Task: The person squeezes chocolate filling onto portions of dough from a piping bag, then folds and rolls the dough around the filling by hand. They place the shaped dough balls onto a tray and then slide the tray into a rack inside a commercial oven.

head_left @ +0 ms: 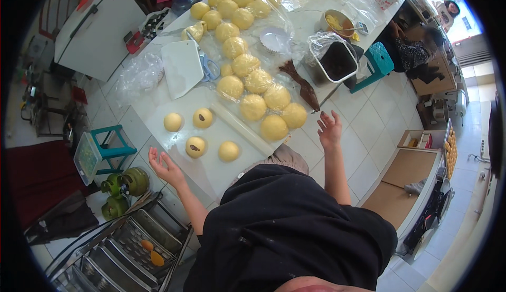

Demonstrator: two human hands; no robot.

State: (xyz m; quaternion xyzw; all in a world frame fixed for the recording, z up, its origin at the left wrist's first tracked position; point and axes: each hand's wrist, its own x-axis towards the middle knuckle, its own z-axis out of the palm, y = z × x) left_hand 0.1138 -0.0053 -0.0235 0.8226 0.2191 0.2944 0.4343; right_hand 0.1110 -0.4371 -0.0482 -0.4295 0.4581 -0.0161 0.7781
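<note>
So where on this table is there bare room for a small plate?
Bare table shows between the four unwrapped dough balls and the near-left edge, plus a strip between them and the rolling pin. Past that, wrapped dough crowds it.

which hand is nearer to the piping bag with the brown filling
Right. The right hand, open, is beside the narrow tip of the piping bag; the left hand is well off to the left, near a brown-spotted dough ball.

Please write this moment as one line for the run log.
left hand: open, empty | right hand: open, empty, nearest brown piping bag | table: four separate dough balls near person, two showing dark patches
</note>
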